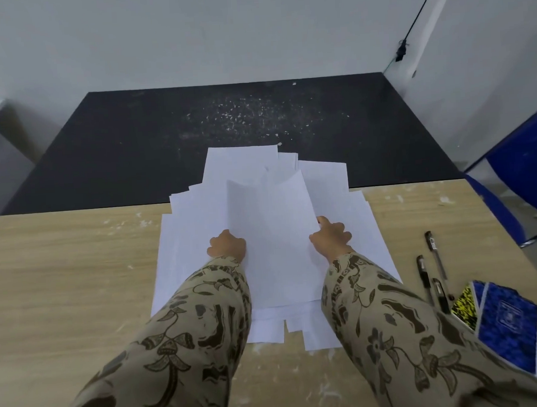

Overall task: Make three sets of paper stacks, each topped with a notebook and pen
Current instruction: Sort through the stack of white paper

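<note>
left hand (pixel 226 246): at 9 o'clock of the lifted bundle, fingers curled round its left edge.
right hand (pixel 330 235): at 3 o'clock of the bundle, pinching the right edge; gripped from both sides, probably to square the sheets up.
bundle of white paper sheets (pixel 275 234): raised off the middle of the pile, bowed along its length, far end tipped up.
loose pile of white paper sheets (pixel 183 265): fanned out unevenly mid-table, lying across the light wooden tabletop (pixel 61 279) and, toward 12 o'clock, the black mat (pixel 116 156); not yet split into separate stacks.
three black ballpoint pens (pixel 435 256): at 3 o'clock of the pile, just off the paper, apparently set aside within right-hand reach.
blue-patterned softcover notebooks (pixel 507 324): at 4 o'clock, overlapping a yellow-and-black notebook (pixel 463 306), beside the pens; likely waiting there until a stack is ready.
stage: judged early, with the first stack being gathered.
</note>
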